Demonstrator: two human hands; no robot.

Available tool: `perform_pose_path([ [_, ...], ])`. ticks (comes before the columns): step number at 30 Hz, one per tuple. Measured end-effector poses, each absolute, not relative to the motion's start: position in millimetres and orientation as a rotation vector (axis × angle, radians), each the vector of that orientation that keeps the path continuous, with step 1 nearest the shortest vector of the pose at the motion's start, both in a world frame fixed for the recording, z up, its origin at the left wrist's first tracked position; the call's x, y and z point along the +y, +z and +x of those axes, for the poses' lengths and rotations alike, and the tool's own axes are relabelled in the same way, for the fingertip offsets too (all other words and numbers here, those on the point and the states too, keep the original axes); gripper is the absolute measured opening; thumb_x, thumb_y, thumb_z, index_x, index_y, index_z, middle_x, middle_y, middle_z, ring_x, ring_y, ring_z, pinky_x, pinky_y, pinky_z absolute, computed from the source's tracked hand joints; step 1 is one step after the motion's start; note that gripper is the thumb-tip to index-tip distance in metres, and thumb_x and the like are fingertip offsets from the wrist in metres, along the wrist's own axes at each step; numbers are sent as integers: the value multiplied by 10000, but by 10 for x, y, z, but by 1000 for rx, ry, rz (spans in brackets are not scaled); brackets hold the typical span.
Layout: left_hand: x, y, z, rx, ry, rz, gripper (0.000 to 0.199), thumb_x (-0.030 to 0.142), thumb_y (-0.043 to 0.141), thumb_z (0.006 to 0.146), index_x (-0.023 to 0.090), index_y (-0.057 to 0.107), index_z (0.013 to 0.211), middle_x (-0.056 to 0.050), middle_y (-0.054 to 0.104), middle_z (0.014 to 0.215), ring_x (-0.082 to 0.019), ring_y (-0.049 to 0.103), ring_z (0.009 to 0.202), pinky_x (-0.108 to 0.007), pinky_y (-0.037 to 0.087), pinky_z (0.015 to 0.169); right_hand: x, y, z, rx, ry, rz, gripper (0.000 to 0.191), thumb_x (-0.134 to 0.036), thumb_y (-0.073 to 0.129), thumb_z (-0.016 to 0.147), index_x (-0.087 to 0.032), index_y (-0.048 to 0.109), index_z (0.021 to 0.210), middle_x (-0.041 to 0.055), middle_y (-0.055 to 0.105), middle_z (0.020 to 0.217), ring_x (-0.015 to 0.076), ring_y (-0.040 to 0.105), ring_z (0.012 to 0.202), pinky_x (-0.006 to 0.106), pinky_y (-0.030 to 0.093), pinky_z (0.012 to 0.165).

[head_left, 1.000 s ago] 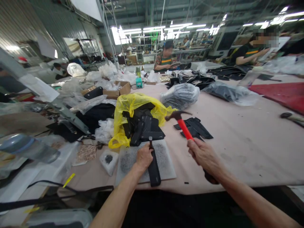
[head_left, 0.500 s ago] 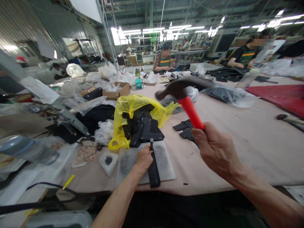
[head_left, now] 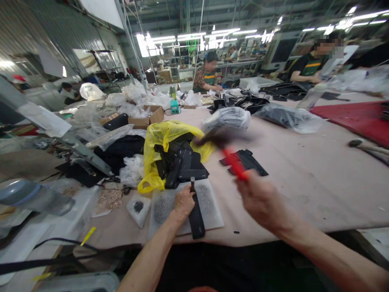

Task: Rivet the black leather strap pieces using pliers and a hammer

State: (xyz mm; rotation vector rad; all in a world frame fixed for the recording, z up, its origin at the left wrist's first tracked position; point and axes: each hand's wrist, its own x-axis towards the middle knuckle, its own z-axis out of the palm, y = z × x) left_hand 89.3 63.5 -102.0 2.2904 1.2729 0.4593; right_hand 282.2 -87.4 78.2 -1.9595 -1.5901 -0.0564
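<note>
My left hand is closed round a small metal punch, which stands upright on a black strip. Under the strip lies a pale speckled slab near the table's front edge. My right hand grips the red handle of a hammer; its head is blurred by motion, up and to the right of the punch. Behind the slab, a yellow plastic bag lies open round several black pieces. More black pieces lie on the table beyond the hammer.
A white block with a dark hollow sits left of the slab. Further left are small metal parts and a large clear bottle. Wrapped bundles and a red sheet lie farther back. Two people sit across the table.
My right hand and the hammer have moved down and to the left. My left hand still holds the punch on the strip. The view has shifted slightly.
</note>
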Motion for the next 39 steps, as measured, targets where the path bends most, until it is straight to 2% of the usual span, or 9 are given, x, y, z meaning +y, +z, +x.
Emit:
perform_pose_path([
  [3, 638, -1014, 890, 1266, 447, 2291, 190, 131, 528, 907, 182, 637, 1054, -96, 717, 1022, -234, 679, 973, -320, 491, 850, -981, 449, 2871, -1823, 139, -2209, 308, -431, 400, 967, -208, 523, 794, 16, 526, 558, 138, 431, 446, 301, 169, 503],
  [6, 642, -1006, 880, 1284, 456, 2278, 225, 127, 526, 902, 179, 634, 1093, -101, 714, 1055, -239, 673, 1006, -331, 492, 882, -1048, 189, 3031, -1700, 260, -2289, 278, -410, 377, 974, -209, 514, 839, 17, 568, 625, 154, 486, 513, 285, 222, 527],
  [11, 643, -1026, 872, 1261, 475, 2285, 210, 131, 522, 903, 184, 640, 1069, -97, 716, 1038, -244, 676, 982, -335, 493, 868, -994, -511, 3310, -1398, 636, -2323, 345, -372, 337, 976, -210, 479, 707, 28, 591, 637, 174, 547, 601, 265, 329, 557],
  [13, 643, -1036, 872, 1266, 491, 2285, 203, 134, 522, 906, 184, 639, 1064, -96, 717, 1026, -245, 677, 972, -332, 491, 857, -951, -758, 3338, -1416, 577, -2389, 324, -352, 343, 982, -185, 544, 792, 58, 630, 707, 186, 565, 643, 278, 372, 591],
  [16, 648, -1034, 876, 1268, 498, 2295, 197, 130, 527, 902, 183, 636, 1057, -92, 718, 1013, -243, 681, 961, -326, 492, 844, -860, -898, 3178, -1592, 185, -2382, 307, -314, 430, 960, -112, 581, 1135, 169, 658, 1079, 258, 607, 904, 364, 440, 770],
  [19, 647, -1020, 880, 1251, 493, 2311, 200, 126, 517, 900, 177, 632, 1056, -98, 718, 1009, -243, 682, 950, -332, 500, 836, -735, -863, 2776, -1802, 59, -2129, 477, -344, 507, 937, -126, 488, 1362, 196, 509, 1394, 326, 498, 1218, 480, 393, 986],
  [24, 658, -1033, 892, 1219, 501, 2305, 200, 131, 491, 893, 178, 645, 1013, -96, 717, 980, -226, 680, 927, -322, 503, 836, -630, -961, 2108, -1987, 312, -1887, 662, -468, 565, 897, -122, 439, 1446, 171, 419, 1511, 354, 310, 1415, 566, 232, 1149],
  [31, 1130, -966, 837, 1214, 752, 1842, 118, 239, 558, 827, 161, 643, 847, -24, 691, 756, -169, 633, 710, -255, 481, 676, -653, -1133, 2047, -1949, 372, -1910, 701, -493, 572, 893, -127, 425, 1472, 144, 357, 1561, 347, 232, 1461, 572, 151, 1189],
  [39, 906, -978, 622, 1275, 862, 1787, 139, 303, 578, 815, 184, 647, 838, -21, 696, 753, -182, 636, 697, -266, 469, 652, -634, -1134, 2038, -1914, 391, -1929, 716, -495, 595, 877, -149, 423, 1480, 129, 363, 1561, 339, 240, 1459, 554, 136, 1194],
])
